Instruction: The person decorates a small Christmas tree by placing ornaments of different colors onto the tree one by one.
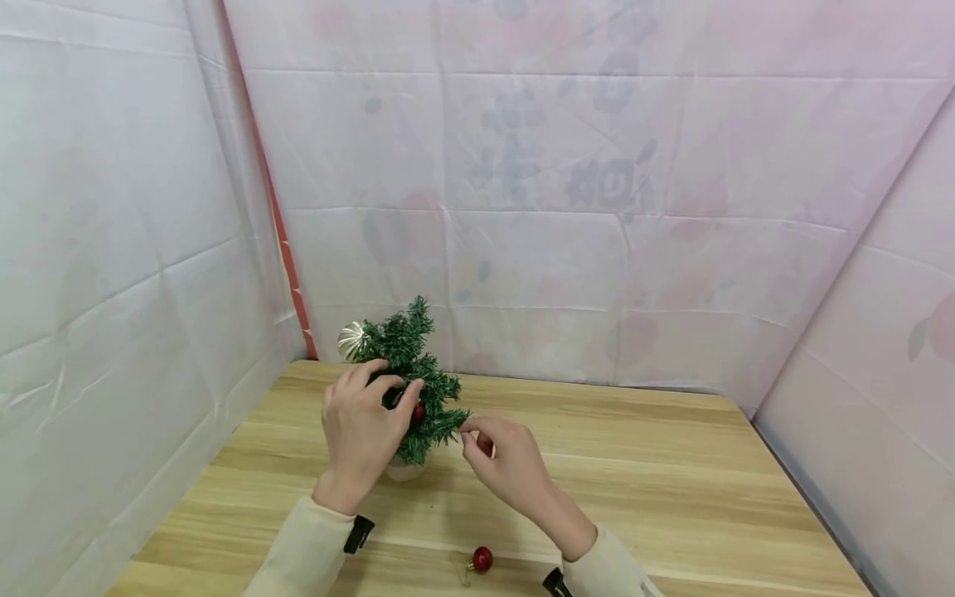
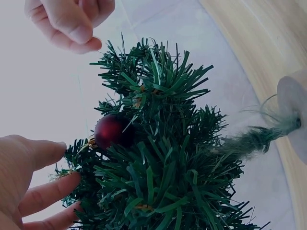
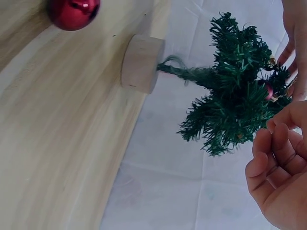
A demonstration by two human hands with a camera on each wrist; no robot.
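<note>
A small green artificial Christmas tree (image 1: 406, 340) stands on a round pale base (image 3: 139, 64). A red bauble (image 2: 114, 132) with a gold cap hangs among its branches. My left hand (image 1: 366, 423) is at the tree's near left side, its thumb and fingers spread beside the bauble and reaching the branch tips. On the other side, my right hand (image 1: 511, 464) has curled fingers, thumb close to index, by the tip of a lower right branch (image 1: 455, 417). No object shows between those fingertips. A silvery-gold ridged ornament (image 1: 352, 341) sits on the tree's upper left.
Another shiny red bauble (image 1: 482, 559) with a gold cap and thin string lies near the front of the wooden table (image 1: 671, 464), between the two forearms. White printed cloth (image 1: 567, 166) hangs behind the table and along both sides.
</note>
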